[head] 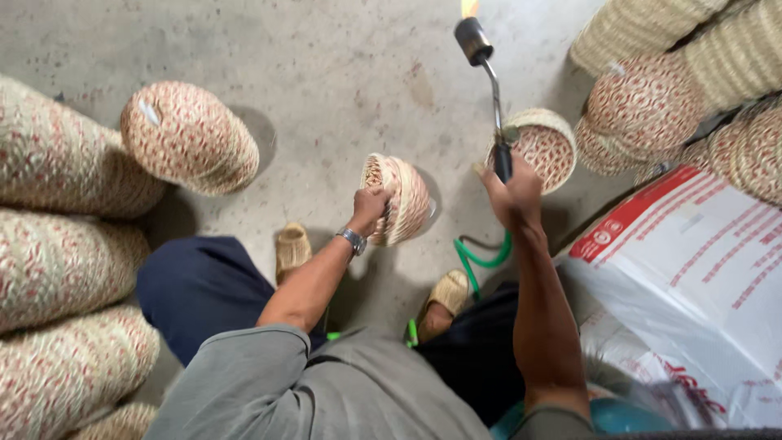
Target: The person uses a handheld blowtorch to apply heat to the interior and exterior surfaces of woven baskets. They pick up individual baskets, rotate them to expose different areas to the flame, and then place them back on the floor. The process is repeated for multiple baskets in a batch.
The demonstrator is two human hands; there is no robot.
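My left hand [371,208] grips a small woven basket [401,198] by its rim, tilted on its side above the concrete floor. In my right hand [511,191] is a gas torch [489,77] with a long metal neck; a flame burns at its black nozzle near the top edge. A green hose [476,259] runs down from the torch handle. The torch points away from the held basket. A wristwatch sits on my left wrist.
Stacks of woven baskets lie on their sides at the left [189,137] and upper right [648,102]. One open basket [544,147] stands beside my right hand. A white printed sack [692,269] lies at the right. My sandalled feet [293,248] rest on the floor.
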